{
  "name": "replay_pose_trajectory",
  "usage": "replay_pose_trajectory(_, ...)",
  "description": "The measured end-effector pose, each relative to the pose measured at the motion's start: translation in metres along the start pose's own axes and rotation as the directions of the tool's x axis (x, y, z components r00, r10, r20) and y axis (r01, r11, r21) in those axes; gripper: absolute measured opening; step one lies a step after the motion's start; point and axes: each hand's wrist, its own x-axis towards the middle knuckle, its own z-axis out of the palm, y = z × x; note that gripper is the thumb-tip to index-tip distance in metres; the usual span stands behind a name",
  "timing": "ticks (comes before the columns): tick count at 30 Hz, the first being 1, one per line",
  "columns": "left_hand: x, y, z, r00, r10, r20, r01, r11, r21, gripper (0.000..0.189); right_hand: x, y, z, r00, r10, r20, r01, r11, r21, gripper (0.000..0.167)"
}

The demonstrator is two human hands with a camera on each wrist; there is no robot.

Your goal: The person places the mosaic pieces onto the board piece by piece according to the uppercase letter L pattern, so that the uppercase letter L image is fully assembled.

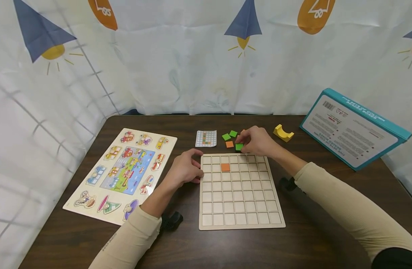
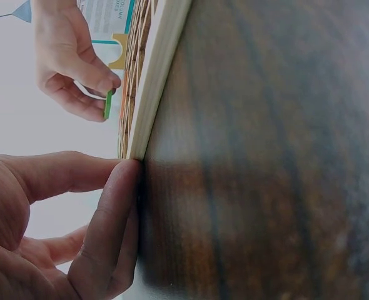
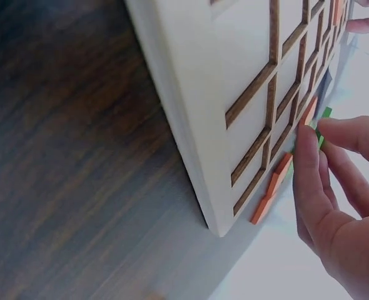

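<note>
My right hand pinches a green square tile between thumb and fingertips, just above the far edge of a wooden grid board. The right wrist view shows that green tile edge-on between the fingers. One orange tile lies in a cell of the board's second row. At the board's left edge, my left hand touches the side near the far corner with its fingertips. In the left wrist view, the fingers of the left hand meet the pale board edge.
Loose green tiles and an orange tile lie beyond the board, beside a small printed grid card. A vehicle puzzle board lies left. A yellow arched block and a standing teal box are at right.
</note>
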Motion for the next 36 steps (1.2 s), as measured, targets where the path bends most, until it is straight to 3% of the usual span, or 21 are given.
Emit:
replay_pose_trajectory(20, 0.001, 0.000, -0.001, 1.000, -0.004, 0.006, 0.004, 1.000, 0.002, 0.070, -0.015, -0.006, 0.004, 0.999, -0.008, 0.043, 0.004, 0.995, 0.098, 0.030)
replay_pose_trajectory(29, 0.000, 0.001, -0.002, 1.000, -0.006, 0.009, 0.005, 1.000, 0.003, 0.070, -0.024, -0.015, 0.009, 0.998, -0.035, 0.042, 0.031, 0.996, 0.089, 0.027)
replay_pose_trajectory(36, 0.001, 0.001, -0.002, 1.000, -0.007, 0.009, 0.007, 1.000, 0.007, 0.070, -0.031, -0.021, 0.013, 0.997, -0.012, 0.075, 0.004, 0.995, 0.102, 0.027)
